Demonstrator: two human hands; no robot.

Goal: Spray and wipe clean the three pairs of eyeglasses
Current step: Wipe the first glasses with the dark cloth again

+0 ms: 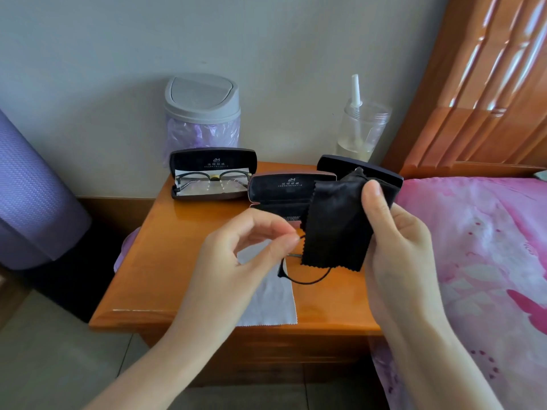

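Head view shows both forearms reaching in from the lower edge and meeting above the wooden nightstand (165,261). I see the left hand (245,253) turned palm inward, its thumb and forefinger pinched on the thin rim of the round black eyeglasses (306,272), with the other fingers curled loosely behind. The glasses hang just above the tabletop, their lower ring showing below the hand, over a pale cloth (266,300) spread flat near the front edge.

The right hand (396,241) stands upright to the right, thumb on top and fingers wrapped behind a black cloth (334,226) with a zigzag hem. It grips the cloth so that it drapes down over the upper part of the glasses; I cannot tell whether the cloth touches a lens.

Behind the hands stand three open dark cases. The back left case (213,176) holds a second pair of glasses (213,177) lying on white paper. What the middle case (278,187) and the right case (355,167) hold is hidden by the cloth and hands. A clear spray bottle (359,128) with a white nozzle stands at the back right by the wall, and a small grey swing-lid bin (201,113) at the back left. A bed with a pink cover (488,247) lies right of the nightstand.
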